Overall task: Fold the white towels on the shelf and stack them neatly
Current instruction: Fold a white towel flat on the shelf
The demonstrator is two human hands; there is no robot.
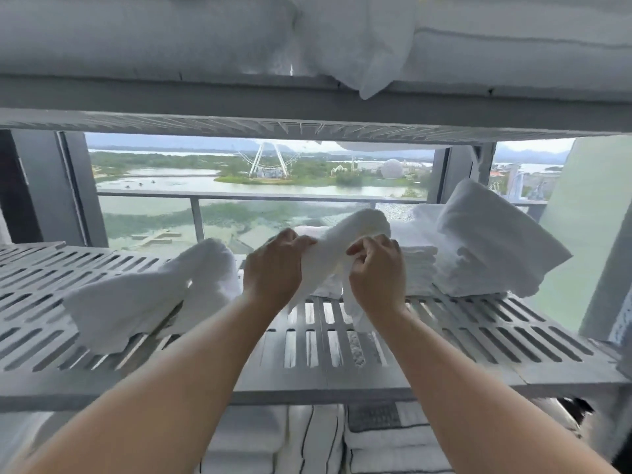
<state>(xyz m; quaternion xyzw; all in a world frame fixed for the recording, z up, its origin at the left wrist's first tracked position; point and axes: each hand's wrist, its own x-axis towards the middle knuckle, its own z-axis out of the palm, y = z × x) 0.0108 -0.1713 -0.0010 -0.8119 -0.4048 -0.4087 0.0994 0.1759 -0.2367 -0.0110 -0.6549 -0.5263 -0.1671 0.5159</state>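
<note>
A small white towel hangs bunched above the slatted shelf in the middle of the head view. My left hand grips its left part and my right hand pinches its right part, with a loose end dangling below. A crumpled white towel lies on the shelf to the left. Behind my right hand sits a low stack of folded towels, and a bigger folded towel leans at the right.
An upper shelf loaded with white linen hangs close overhead. Below the slatted shelf lie folded linens with dark stripes. Behind the shelf is a window with a railing. A pale upright panel stands at the right.
</note>
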